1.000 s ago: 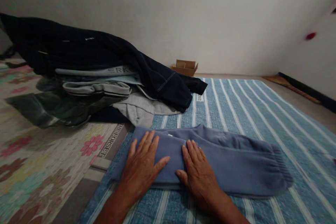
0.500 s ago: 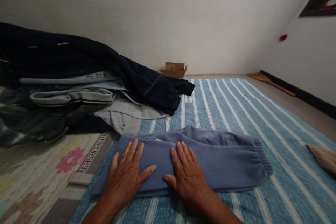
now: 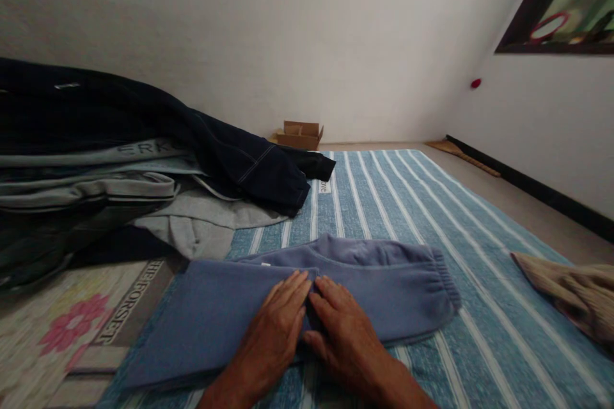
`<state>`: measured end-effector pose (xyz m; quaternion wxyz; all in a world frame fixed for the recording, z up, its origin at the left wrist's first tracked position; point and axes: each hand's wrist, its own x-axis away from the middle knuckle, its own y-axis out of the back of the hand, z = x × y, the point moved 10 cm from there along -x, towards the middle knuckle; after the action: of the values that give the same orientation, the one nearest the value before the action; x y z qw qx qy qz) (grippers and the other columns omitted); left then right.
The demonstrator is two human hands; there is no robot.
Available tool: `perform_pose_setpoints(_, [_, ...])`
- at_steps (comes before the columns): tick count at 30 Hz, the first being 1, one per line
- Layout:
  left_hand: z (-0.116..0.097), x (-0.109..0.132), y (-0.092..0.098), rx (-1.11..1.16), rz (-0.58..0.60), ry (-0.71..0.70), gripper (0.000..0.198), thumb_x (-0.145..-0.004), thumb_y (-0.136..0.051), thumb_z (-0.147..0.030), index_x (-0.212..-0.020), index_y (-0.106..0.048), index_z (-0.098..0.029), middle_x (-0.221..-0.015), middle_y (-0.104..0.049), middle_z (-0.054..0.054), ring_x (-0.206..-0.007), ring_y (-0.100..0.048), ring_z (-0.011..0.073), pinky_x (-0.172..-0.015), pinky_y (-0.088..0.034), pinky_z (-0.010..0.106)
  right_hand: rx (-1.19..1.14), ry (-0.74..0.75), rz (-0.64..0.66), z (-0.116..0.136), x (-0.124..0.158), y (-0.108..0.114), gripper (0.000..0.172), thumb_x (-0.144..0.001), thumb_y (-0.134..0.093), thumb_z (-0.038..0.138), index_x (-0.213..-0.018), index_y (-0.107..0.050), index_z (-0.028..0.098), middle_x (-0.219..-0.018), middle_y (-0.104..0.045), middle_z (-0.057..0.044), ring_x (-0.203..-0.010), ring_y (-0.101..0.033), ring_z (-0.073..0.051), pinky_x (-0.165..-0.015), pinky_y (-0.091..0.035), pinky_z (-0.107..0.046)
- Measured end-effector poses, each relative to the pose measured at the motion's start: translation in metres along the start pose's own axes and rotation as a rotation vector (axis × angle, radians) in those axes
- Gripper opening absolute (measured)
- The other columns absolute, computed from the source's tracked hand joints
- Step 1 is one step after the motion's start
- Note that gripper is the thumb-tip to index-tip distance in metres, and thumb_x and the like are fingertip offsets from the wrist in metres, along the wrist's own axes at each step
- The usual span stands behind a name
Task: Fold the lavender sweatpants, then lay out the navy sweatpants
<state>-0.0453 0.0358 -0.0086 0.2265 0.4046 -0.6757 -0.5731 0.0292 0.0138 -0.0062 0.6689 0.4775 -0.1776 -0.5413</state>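
Observation:
Folded blue fleece sweatpants [image 3: 378, 287] lie across the striped mat, with a ribbed cuff [image 3: 446, 281] at the right end. My left hand [image 3: 273, 339] and my right hand [image 3: 345, 339] sit close together on the near middle of the sweatpants. Their fingertips nearly meet at a fold, and the fabric bunches between them. The fingers press into the fleece and appear to gather it. Part of the sweatpants is hidden under my hands.
A blue-and-white striped mat [image 3: 384, 204] lies on the floor beside a floral rug [image 3: 62, 332]. A pile of clothes [image 3: 119, 166] stands at the left. A beige cloth [image 3: 566, 291] lies at the right, and a small cardboard box [image 3: 300, 135] stands by the wall.
My hands have slid toward each other and now meet at a fold. The fleece has bunched between them. The view has turned, so the pile sits further left and more of a wall picture shows.

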Motion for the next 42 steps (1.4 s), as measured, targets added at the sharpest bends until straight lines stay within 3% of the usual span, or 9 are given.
perform_pose_setpoints(3, [0.004, 0.000, -0.006, -0.029, 0.026, 0.011, 0.044, -0.089, -0.037, -0.021, -0.131, -0.048, -0.018, -0.140, -0.044, 0.007, -0.131, -0.036, 0.0229, -0.105, -0.036, 0.046, 0.022, -0.093, -0.249, -0.042, 0.025, 0.053, 0.033, -0.088, -0.046, 0.029, -0.116, -0.057, 0.017, -0.128, -0.053, -0.011, -0.121, -0.047, -0.021, -0.100, -0.041, -0.037])
perform_pose_setpoints(6, [0.006, -0.002, -0.007, -0.035, 0.042, 0.017, 0.043, -0.088, -0.040, -0.024, -0.130, -0.049, -0.019, -0.140, -0.043, 0.008, -0.131, -0.037, 0.0240, -0.105, -0.036, 0.046, 0.174, -0.364, -0.550, -0.110, 0.065, 0.114, 0.038, -0.087, -0.044, 0.040, -0.109, -0.059, 0.013, -0.117, -0.058, -0.015, -0.114, -0.051, -0.027, -0.099, -0.039, -0.046])
perform_pose_setpoints(10, [0.007, -0.005, -0.006, -0.026, 0.058, 0.037, 0.043, -0.085, -0.046, -0.026, -0.127, -0.052, -0.019, -0.140, -0.045, 0.008, -0.130, -0.039, 0.0247, -0.105, -0.036, 0.045, 0.207, -0.817, -0.433, -0.195, 0.105, 0.140, 0.063, -0.081, -0.043, 0.058, -0.118, -0.056, 0.009, -0.108, -0.061, -0.018, -0.102, -0.056, -0.032, -0.088, -0.043, -0.046])
perform_pose_setpoints(14, [0.007, -0.007, -0.004, -0.006, 0.106, 0.072, 0.044, -0.083, -0.048, -0.029, -0.126, -0.053, -0.021, -0.141, -0.044, 0.007, -0.130, -0.038, 0.0257, -0.105, -0.034, 0.045, -0.032, -1.060, -0.246, -0.233, 0.126, 0.128, 0.073, -0.074, -0.047, 0.069, -0.117, -0.059, 0.011, -0.094, -0.067, -0.013, -0.090, -0.062, -0.029, -0.081, -0.045, -0.040])
perform_pose_setpoints(22, [0.003, -0.007, 0.002, 0.051, 0.208, 0.095, 0.051, -0.082, -0.050, -0.033, -0.132, -0.046, -0.023, -0.144, -0.039, 0.006, -0.132, -0.033, 0.0252, -0.106, -0.029, 0.046, -0.358, -1.107, -0.110, -0.237, 0.124, 0.120, 0.044, -0.060, -0.066, 0.056, -0.077, -0.072, 0.016, -0.069, -0.068, -0.006, -0.064, -0.061, -0.024, -0.053, -0.044, -0.030])
perform_pose_setpoints(26, [0.001, -0.010, 0.002, 0.073, 0.245, 0.090, 0.054, -0.079, -0.052, -0.034, -0.132, -0.046, -0.023, -0.144, -0.038, 0.006, -0.132, -0.032, 0.0265, -0.105, -0.028, 0.047, -0.419, -1.102, -0.252, -0.222, 0.126, 0.127, 0.039, -0.062, -0.063, 0.055, -0.071, -0.069, 0.017, -0.067, -0.066, -0.006, -0.060, -0.059, -0.022, -0.050, -0.044, -0.029])
perform_pose_setpoints(30, [-0.003, -0.014, 0.004, 0.085, 0.244, 0.066, 0.056, -0.077, -0.055, -0.035, -0.131, -0.047, -0.025, -0.144, -0.040, 0.005, -0.129, -0.034, 0.0280, -0.103, -0.029, 0.049, -0.564, -1.114, -0.403, -0.213, 0.131, 0.121, 0.046, -0.058, -0.068, 0.055, -0.084, -0.064, 0.017, -0.078, -0.067, -0.008, -0.069, -0.062, -0.023, -0.050, -0.046, -0.029])
perform_pose_setpoints(35, [-0.005, -0.014, 0.002, 0.071, 0.246, 0.058, 0.055, -0.077, -0.055, -0.037, -0.130, -0.047, -0.025, -0.142, -0.042, 0.004, -0.128, -0.035, 0.0276, -0.102, -0.029, 0.048, -0.723, -1.097, -0.531, -0.212, 0.134, 0.116, 0.065, -0.052, -0.077, 0.046, -0.106, -0.058, 0.016, -0.079, -0.067, -0.007, -0.063, -0.061, -0.020, -0.043, -0.042, -0.024])
perform_pose_setpoints(42, [-0.006, -0.018, 0.003, 0.057, 0.238, 0.033, 0.057, -0.074, -0.060, -0.041, -0.128, -0.048, -0.026, -0.140, -0.045, 0.003, -0.124, -0.039, 0.0292, -0.098, -0.033, 0.050, -0.742, -0.927, -0.734, -0.169, 0.107, 0.161, 0.064, -0.055, -0.079, 0.042, -0.111, -0.060, 0.018, -0.076, -0.068, -0.005, -0.065, -0.063, -0.020, -0.050, -0.049, -0.024])
